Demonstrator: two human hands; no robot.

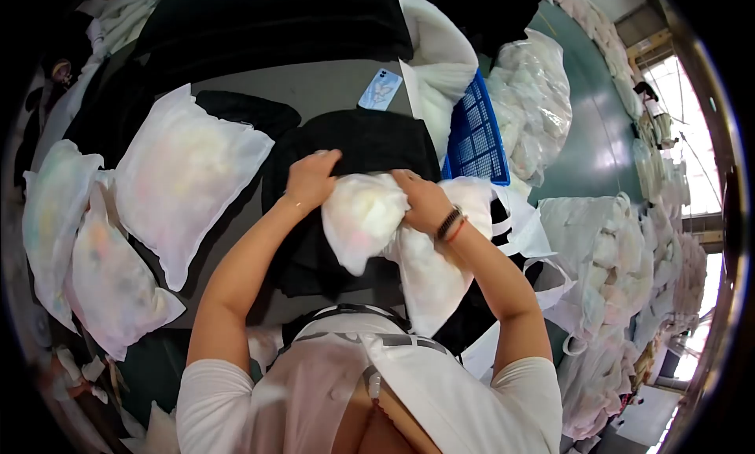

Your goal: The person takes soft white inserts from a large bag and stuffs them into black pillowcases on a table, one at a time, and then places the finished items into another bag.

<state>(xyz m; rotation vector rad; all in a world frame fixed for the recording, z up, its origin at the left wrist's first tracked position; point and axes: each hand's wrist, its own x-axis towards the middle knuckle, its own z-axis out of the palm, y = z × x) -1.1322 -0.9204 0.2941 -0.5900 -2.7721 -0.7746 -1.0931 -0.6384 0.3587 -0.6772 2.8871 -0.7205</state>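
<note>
A small white stuffed cushion insert [363, 218] lies on the black cloth [370, 143] in front of me, its far end at the cloth's edge. My left hand [312, 179] is closed at the insert's upper left, fingers curled on the edge of the black cloth. My right hand [425, 201] grips the insert's upper right side, where the cloth edge also meets it; some fingertips are hidden. Under my right forearm lies another white stuffed insert [432, 273].
Several white stuffed inserts [189, 182] lie to the left. A phone [381, 89] rests on the grey table [314, 80]. Beyond my right hand stands a blue plastic basket [478, 135] beside white padding. Filled clear bags [531, 100] and piles of white bundles line the right.
</note>
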